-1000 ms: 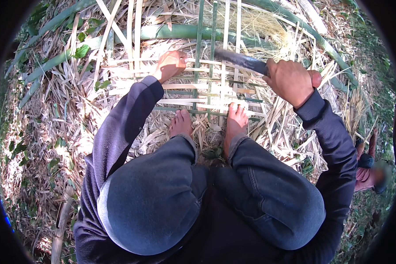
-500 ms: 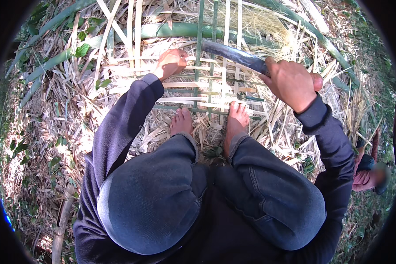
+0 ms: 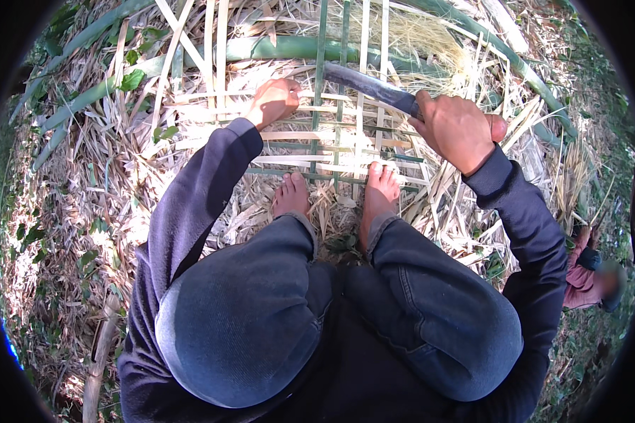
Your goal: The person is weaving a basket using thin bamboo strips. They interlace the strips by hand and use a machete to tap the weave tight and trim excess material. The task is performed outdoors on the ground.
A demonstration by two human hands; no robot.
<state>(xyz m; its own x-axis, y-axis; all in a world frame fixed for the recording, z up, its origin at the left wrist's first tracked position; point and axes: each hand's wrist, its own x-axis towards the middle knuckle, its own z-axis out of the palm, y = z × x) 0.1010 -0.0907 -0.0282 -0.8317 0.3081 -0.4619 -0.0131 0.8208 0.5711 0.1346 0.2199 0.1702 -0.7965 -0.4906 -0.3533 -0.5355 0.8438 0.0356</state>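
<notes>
A woven lattice of green and pale bamboo strips [image 3: 324,146] lies on the ground in front of my bare feet. My left hand [image 3: 275,100] is closed at the lattice's left part, on a pale bamboo strip [image 3: 316,93] that shows on both sides of the fist. The fingertips are hidden beneath it. In my right hand [image 3: 462,130] is a machete [image 3: 370,84], gripped by its handle. Its dark blade points left over the lattice's far half, the tip close to a green upright strip. The handle's rounded end sticks out past my palm.
Behind the lattice lies a thick green bamboo pole [image 3: 275,48]. A bundle of fine straw-coloured shavings [image 3: 420,42] is at the far right. Dry leaves and bamboo scraps [image 3: 120,190] cover the ground. Another person in pink [image 3: 584,278] is at the right edge.
My right hand and the machete have shifted slightly left and a little nearer the lattice. The left hand stays in place. The person at the right has moved an arm.
</notes>
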